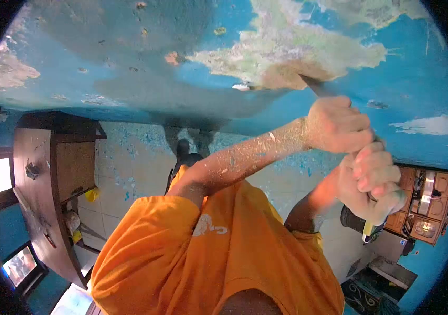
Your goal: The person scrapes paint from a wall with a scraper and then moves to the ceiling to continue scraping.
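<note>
My left hand is wrapped around a scraper, nearer its blade. Below it, my right hand grips the same tool close to the handle end. The scraper's dark, flat blade meets a bare, brownish patch in the blue wall. A yellow and white handle end sticks out under my right hand. Most of the tool between is hidden by my fingers. Pale flakes cling to my left forearm.
Blue paint flakes lie on the tiled floor. On the left stand a wooden cabinet, a yellow container and a lit screen. A wooden cupboard is at the right, with dark furniture lower down.
</note>
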A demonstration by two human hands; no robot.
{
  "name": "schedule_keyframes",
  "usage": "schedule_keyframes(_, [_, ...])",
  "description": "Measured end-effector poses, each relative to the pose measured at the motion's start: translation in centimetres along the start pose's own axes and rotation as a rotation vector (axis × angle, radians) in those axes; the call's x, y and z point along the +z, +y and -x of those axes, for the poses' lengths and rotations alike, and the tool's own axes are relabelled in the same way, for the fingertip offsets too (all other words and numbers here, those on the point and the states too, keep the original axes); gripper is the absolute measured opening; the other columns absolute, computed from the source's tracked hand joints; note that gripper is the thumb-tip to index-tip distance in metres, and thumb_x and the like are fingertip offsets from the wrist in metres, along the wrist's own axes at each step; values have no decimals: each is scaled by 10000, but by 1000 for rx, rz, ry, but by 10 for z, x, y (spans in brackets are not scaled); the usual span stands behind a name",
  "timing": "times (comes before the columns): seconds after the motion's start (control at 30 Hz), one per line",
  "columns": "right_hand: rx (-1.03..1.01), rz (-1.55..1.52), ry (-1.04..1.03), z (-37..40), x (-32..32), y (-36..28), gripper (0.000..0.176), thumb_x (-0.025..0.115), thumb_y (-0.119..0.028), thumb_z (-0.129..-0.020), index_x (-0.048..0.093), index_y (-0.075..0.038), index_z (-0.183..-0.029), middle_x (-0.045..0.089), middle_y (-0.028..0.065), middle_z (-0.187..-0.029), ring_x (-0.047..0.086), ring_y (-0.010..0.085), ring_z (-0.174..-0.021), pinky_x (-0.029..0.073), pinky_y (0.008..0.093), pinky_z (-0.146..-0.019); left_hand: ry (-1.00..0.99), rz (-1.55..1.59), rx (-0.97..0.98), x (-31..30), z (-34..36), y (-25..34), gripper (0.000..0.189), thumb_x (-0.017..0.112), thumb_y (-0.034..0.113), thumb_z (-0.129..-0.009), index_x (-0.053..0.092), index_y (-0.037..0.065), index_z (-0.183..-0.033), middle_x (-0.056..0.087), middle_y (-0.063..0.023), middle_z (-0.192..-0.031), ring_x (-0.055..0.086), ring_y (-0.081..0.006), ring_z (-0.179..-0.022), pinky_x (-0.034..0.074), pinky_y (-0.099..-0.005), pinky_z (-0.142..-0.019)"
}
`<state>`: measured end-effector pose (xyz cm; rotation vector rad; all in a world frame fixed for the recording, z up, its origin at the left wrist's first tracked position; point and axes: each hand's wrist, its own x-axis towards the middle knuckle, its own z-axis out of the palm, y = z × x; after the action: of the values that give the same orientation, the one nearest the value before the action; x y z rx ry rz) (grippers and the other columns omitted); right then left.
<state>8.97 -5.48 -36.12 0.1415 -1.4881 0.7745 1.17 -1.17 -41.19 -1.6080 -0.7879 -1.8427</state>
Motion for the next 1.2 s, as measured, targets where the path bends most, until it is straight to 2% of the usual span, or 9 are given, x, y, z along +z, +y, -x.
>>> schedule_keyframes(0.1, [-22,744,-148,-3,9,-6,181,430,-98,-767,349,-85,-606,389,45,-526,374,166,-465,362,342,-508,-86,44,-192,-8,9,7,174,591,239,-532,445,157,-580,421,18,-560,390,-165,-440,306,-285,-411])
schedule_keyframes(0.17, [101,96,-179,-7,4,10,196,455,-37,-759,333,-69,-609,368,50,-516,350,166,-427,352,322,-435,-93,6,-157,-12,6,-6,175,594,237,-527,450,152,-580,422,14,-555,395,-172,-440,317,-290,-417])
schedule_keyframes(0.27, [-128,704,-83,24,0,46,185,450,-35,-766,334,-66,-626,355,41,-509,327,160,-418,331,299,-399,-122,-35,-233,-17,56,-20,172,592,227,-513,459,144,-582,427,8,-546,413,-181,-446,337,-299,-428])
schedule_keyframes(0.33, [406,-320,364,40,5,58,185,452,-16,-756,339,-68,-618,361,55,-502,319,168,-421,319,286,-404,-131,-62,-284,-25,65,-32,168,587,220,-504,462,140,-583,430,5,-542,426,-183,-451,344,-303,-431])
schedule_keyframes(0.47, [334,269,389,55,21,56,247,431,-95,-812,358,-49,-580,388,86,-494,354,174,-421,296,293,-379,-297,-72,-237,-47,78,-26,161,582,207,-492,463,133,-572,462,-6,-547,476,-177,-484,360,-300,-434])
schedule_keyframes(0.57, [437,-205,541,64,26,53,278,423,-132,-829,355,-58,-570,391,84,-497,357,176,-416,305,291,-386,-369,-119,-199,-55,80,-36,159,584,214,-517,486,127,-607,518,2,-614,511,-148,-518,376,-271,-452])
schedule_keyframes(0.6, [271,-51,328,66,22,51,321,402,-175,-855,327,-74,-560,363,71,-490,359,169,-421,316,294,-399,-432,-93,-120,-61,66,-33,158,587,223,-537,500,127,-628,529,6,-632,518,-140,-526,382,-265,-459])
schedule_keyframes(0.73, [382,-173,767,65,24,47,321,407,-148,-797,237,-140,-525,298,-6,-476,307,129,-423,294,285,-419,-526,-35,-6,-58,64,-32,168,598,256,-580,529,129,-667,539,13,-655,520,-124,-535,390,-251,-469])
schedule_keyframes(1.2, [517,19,678,99,9,51,347,420,-305,-874,267,-133,-615,320,-20,-528,412,137,-569,411,311,-616,-682,-21,-46,-65,88,-29,236,617,248,-538,527,121,-715,542,10,-680,518,-148,-555,400,-277,-483])
